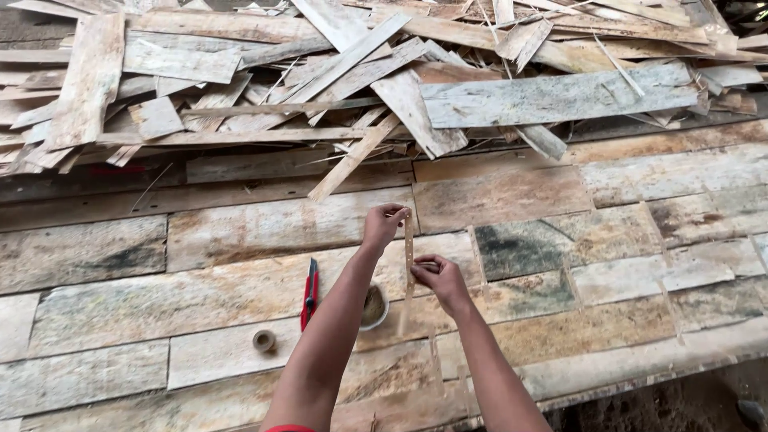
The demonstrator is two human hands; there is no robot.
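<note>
My left hand pinches the far end of a narrow strip of brown perforated tape, stretched above a seam between flat veneer sheets. My right hand grips the same strip lower down, thumb and fingers closed on it. The strip runs on toward me along the seam. Beside my left forearm lie a red utility knife, a small round bowl and a small tape roll.
A loose heap of veneer offcuts covers the far side of the surface. The patched sheets end at a near edge on the right, with dark ground below it.
</note>
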